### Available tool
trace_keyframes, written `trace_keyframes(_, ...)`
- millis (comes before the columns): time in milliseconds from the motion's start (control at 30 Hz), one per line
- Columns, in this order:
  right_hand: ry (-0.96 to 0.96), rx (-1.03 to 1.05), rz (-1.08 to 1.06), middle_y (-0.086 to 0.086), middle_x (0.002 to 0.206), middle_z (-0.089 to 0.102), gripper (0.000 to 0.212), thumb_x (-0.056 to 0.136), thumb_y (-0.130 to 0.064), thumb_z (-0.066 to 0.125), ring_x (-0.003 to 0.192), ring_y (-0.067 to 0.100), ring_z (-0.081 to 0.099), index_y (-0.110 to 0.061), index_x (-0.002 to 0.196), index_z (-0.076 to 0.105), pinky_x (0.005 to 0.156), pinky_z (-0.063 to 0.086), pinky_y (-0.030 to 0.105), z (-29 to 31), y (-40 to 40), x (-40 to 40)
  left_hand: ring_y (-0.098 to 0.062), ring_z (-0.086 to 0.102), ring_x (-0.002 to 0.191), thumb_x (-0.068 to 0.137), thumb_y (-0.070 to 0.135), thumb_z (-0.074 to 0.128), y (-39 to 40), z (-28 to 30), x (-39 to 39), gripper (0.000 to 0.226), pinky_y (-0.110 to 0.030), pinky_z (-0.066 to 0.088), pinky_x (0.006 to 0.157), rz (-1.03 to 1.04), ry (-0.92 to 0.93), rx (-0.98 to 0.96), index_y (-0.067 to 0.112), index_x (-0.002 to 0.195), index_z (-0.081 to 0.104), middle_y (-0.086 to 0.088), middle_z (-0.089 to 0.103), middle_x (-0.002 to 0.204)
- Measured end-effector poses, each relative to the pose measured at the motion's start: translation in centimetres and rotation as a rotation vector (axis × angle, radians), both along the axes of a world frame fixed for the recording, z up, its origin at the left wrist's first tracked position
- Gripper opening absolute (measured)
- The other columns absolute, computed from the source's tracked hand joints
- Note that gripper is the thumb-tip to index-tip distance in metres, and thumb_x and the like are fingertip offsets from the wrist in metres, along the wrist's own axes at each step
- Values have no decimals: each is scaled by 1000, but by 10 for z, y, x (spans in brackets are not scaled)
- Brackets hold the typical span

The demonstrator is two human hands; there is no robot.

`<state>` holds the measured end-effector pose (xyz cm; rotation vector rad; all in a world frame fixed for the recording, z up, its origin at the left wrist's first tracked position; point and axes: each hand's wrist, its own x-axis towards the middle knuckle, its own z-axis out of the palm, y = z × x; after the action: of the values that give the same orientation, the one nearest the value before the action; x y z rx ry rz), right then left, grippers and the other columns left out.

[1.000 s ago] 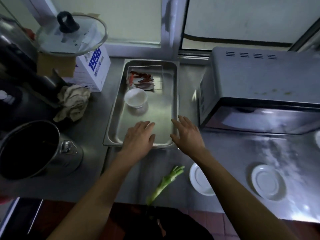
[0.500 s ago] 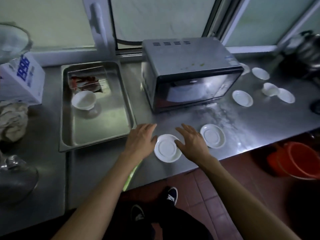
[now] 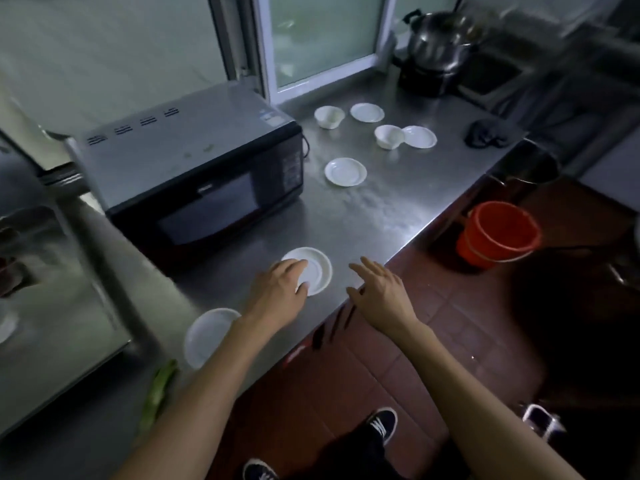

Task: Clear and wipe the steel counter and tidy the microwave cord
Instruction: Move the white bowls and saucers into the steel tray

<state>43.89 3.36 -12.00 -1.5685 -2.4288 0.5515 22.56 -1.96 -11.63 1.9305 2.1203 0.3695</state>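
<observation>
The steel counter (image 3: 374, 216) runs from left to back right. A grey and black microwave (image 3: 194, 168) stands on it; a loop of its black cord (image 3: 306, 147) shows at its right rear corner. My left hand (image 3: 277, 292) lies over the left edge of a white saucer (image 3: 317, 268) near the counter's front edge, fingers spread, not gripping it. My right hand (image 3: 379, 289) hovers open just right of that saucer, over the counter's edge. A second saucer (image 3: 207, 336) lies partly under my left forearm.
Further back lie another saucer (image 3: 345, 172), two white bowls (image 3: 329, 116) (image 3: 388, 136) and two more saucers. A dark cloth (image 3: 485, 133), a kettle (image 3: 438, 39), a steel tray (image 3: 62, 327), a green stalk (image 3: 157, 396). On the floor stands an orange bucket (image 3: 498, 233).
The view swung right, away from the steel tray. Both hands moved right along the counter's front, from the tray's rim past one saucer to the one beside it.
</observation>
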Motion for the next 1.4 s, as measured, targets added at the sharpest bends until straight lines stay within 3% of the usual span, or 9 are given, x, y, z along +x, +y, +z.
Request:
trace_keyframes(100, 48, -14, -80, 5, 149, 47, 50, 89, -28, 59, 141, 25, 39, -24, 139, 53, 109, 39, 48, 0, 30, 54, -23, 46, 133, 95, 28, 56, 44, 0, 49, 48, -38, 39, 107, -44, -9, -17, 21, 142, 51, 0, 53, 145)
trace_keyframes(233, 68, -4, -109, -3, 138, 54, 52, 82, -28, 58, 134, 22, 45, -25, 134, 55, 99, 46, 47, 2, 68, 117, -24, 47, 131, 98, 33, 51, 96, 3, 112, 49, -41, 41, 105, -142, 50, -20, 20, 145, 47, 1, 51, 145)
trace_keyframes(500, 120, 21, -205, 11, 137, 54, 51, 85, -21, 66, 133, 29, 45, -16, 135, 57, 103, 42, 44, 17, 117, 210, -23, 47, 130, 96, 35, 53, 174, 8, 212, 49, -41, 41, 105, -245, 77, -15, 22, 143, 48, 2, 52, 144)
trace_keyframes(667, 115, -21, -258, 7, 148, 47, 56, 87, -28, 67, 142, 27, 37, -19, 140, 52, 108, 40, 45, 2, 138, 247, -21, 48, 129, 96, 35, 53, 203, 3, 247, 48, -39, 42, 103, -284, 74, -18, 22, 142, 49, 4, 54, 141)
trace_keyframes(933, 38, -57, -262, 2, 151, 43, 56, 88, -28, 64, 142, 25, 35, -25, 142, 49, 105, 41, 44, -11, 192, 266, -21, 47, 129, 96, 35, 52, 267, -10, 265, 48, -40, 42, 103, -316, 70, -39, 23, 142, 48, 3, 53, 141)
trace_keyframes(1400, -91, -60, -159, 4, 154, 37, 54, 94, -30, 58, 146, 24, 27, -23, 145, 44, 110, 33, 47, -5, 377, 218, -22, 44, 133, 96, 39, 52, 425, -35, 221, 51, -42, 40, 104, -218, 4, -56, 22, 144, 46, 2, 49, 146)
